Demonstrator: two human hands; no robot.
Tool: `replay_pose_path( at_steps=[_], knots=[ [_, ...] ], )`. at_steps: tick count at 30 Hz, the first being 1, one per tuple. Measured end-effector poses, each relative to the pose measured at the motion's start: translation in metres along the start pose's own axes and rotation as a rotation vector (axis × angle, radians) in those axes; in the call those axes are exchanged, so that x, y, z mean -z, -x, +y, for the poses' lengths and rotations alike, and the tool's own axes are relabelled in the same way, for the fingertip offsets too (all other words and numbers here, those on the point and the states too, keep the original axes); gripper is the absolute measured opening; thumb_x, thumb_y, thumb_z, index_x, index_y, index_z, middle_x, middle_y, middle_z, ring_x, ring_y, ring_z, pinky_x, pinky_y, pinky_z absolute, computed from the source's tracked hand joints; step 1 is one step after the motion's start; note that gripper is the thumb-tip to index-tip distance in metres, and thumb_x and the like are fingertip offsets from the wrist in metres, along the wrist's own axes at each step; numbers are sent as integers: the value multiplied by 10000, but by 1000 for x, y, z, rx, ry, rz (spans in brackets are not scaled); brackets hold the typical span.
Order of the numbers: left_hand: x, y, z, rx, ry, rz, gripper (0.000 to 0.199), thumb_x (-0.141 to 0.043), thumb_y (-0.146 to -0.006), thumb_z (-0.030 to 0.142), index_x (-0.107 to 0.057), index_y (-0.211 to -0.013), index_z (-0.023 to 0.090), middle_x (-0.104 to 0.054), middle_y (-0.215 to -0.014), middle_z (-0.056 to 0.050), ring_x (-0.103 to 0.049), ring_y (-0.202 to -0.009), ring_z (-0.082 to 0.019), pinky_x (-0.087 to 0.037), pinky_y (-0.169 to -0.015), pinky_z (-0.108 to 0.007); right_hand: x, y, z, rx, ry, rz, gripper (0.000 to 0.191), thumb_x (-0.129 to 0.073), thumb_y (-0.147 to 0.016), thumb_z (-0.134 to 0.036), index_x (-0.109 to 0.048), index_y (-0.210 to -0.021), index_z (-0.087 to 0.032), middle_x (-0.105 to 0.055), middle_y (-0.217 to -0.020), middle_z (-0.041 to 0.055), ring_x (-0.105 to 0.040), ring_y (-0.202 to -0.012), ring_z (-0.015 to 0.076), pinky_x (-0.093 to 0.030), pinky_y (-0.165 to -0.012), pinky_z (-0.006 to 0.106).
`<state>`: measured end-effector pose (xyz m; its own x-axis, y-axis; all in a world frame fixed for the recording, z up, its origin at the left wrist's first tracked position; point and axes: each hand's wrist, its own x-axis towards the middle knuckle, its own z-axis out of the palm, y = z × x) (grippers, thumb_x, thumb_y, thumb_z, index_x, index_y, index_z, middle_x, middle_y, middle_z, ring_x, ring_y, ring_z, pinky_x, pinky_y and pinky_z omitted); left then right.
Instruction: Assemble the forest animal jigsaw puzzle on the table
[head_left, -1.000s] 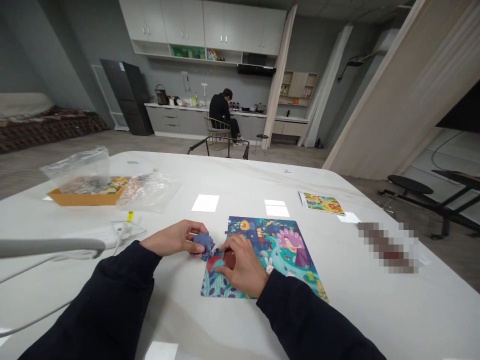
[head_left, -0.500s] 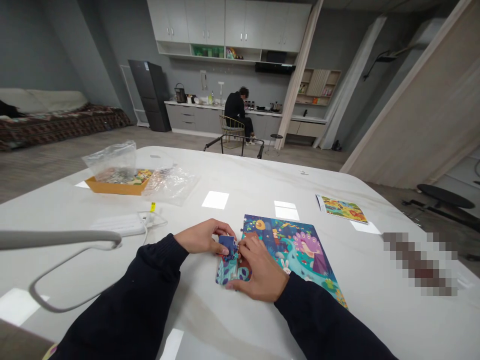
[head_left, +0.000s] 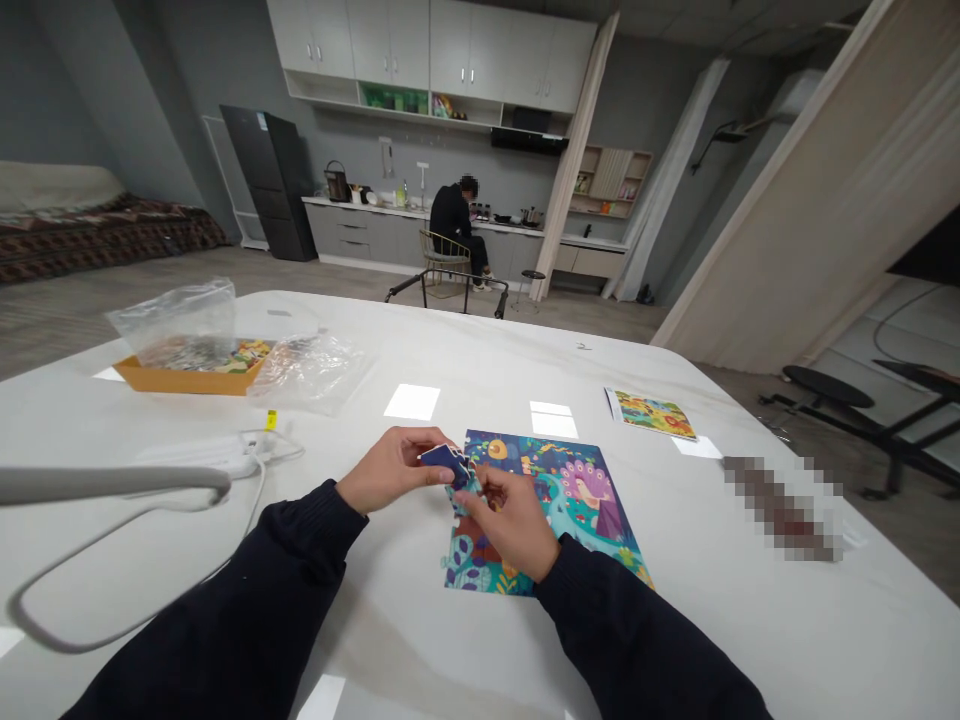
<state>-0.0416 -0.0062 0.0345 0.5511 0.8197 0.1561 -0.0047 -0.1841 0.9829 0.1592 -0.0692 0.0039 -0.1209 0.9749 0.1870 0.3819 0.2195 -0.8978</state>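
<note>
A colourful jigsaw puzzle (head_left: 577, 500) lies on the white table, its left edge knobbed and uneven. Just over that edge, my left hand (head_left: 397, 468) pinches a dark blue puzzle piece (head_left: 444, 460), tilted up off the table, between thumb and fingers. My right hand (head_left: 514, 515) closes its thumb and fingers on a teal-patterned piece right beside it; whether the two pieces are joined I cannot tell. Part of the puzzle is hidden under my right hand and forearm. Leaf-patterned pieces (head_left: 466, 568) form its lower left corner.
An orange box (head_left: 187, 380) with plastic bags (head_left: 311, 370) stands at the left back. A power strip (head_left: 202, 455) with cables and a grey curved bar (head_left: 112, 485) are to my left. A picture card (head_left: 652, 412) lies at right. A person (head_left: 454, 220) sits far behind the table.
Both hands have lifted the dark blue and teal pieces up and tilted them. The leaf-patterned corner now lies uncovered against the puzzle. The view has shifted to the right.
</note>
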Motion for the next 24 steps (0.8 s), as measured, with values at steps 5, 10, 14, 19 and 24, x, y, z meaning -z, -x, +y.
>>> replay_pose_path(
  at_steps=[5, 10, 14, 19, 24],
  knots=[
    [-36, 6, -9, -353, -330, 229, 140, -771, -848, 290, -799, -957, 206, -695, -892, -86, -662, -848, -212, -553, -788, -338, 21, -4, -4, -56, 106, 99, 230, -627, -884, -327, -604, -687, -210, -431, -515, -62, -366, -469, 116, -222, -483, 267],
    [-66, 9, -10, -355, -279, 479, 161, -767, -849, 325, -788, -964, 214, -694, -901, -73, -665, -860, -218, -562, -790, -333, 32, 3, -14, 55, 235, 172, 189, -598, -886, -272, -579, -707, -219, -445, -548, -53, -386, -495, 128, -242, -523, 277],
    [-77, -5, -12, -182, -12, 535, 264, -795, -805, 397, -728, -933, 177, -696, -937, -59, -674, -920, -234, -566, -822, -329, 43, 1, -16, 78, 293, 172, 212, -611, -879, -256, -527, -687, -226, -435, -559, -54, -408, -531, 137, -254, -549, 278],
    [-83, -26, -22, -52, 58, 450, 270, -778, -798, 368, -685, -955, 168, -739, -942, -63, -683, -914, -232, -561, -865, -343, 56, -7, 0, 60, 380, 168, 211, -619, -847, -218, -516, -663, -219, -463, -584, -39, -397, -563, 142, -253, -575, 285],
    [-92, -23, -24, -153, -145, 415, 161, -716, -855, 289, -709, -986, 196, -716, -1002, -71, -677, -978, -237, -551, -892, -344, 49, -10, 17, -70, 252, 181, 248, -611, -833, -273, -497, -618, -227, -472, -554, -38, -430, -557, 155, -260, -545, 272]
  ],
)
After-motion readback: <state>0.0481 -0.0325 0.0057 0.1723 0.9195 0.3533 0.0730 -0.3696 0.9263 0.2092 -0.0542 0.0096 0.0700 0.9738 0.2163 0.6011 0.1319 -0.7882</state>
